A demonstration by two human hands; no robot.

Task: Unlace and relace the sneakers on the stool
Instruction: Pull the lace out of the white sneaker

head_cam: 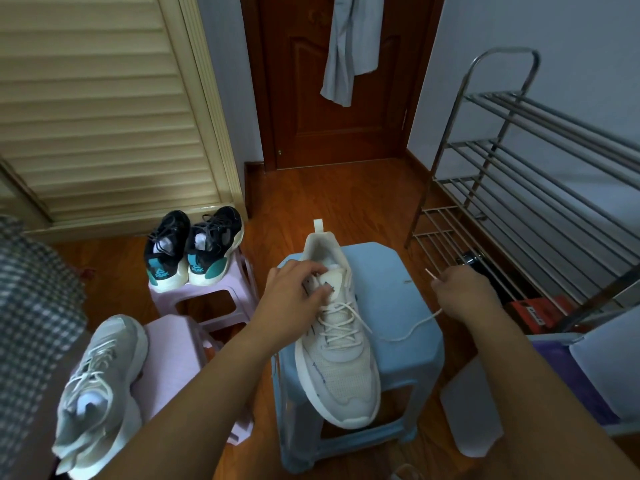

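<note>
Head view looks down on a blue plastic stool (412, 306) standing on a reddish wooden floor (332, 199). One white sneaker (341, 368) lies on the stool seat, toe toward the camera and heel toward the door (325, 98), with its toe overhanging the near edge. The left hand (294, 292) grips the sneaker at the collar and tongue, fingers curled over the opening. The right hand (464, 289) is raised beside the shoe and pinches the white lace (412, 329), which runs slack from the eyelets across the seat and up to the fingers, with its tip sticking out above the hand. The lower eyelets remain laced. To the left, a grey sneaker (100, 386) rests on a pink stool (173, 344), and behind it a pair of black sneakers (194, 244) sits on a second pink stool (207, 299). A louvred cupboard door (100, 109) fills the upper left. A metal shoe rack (540, 188) stands against the right wall, and a grey cloth (349, 46) hangs on the door.
</note>
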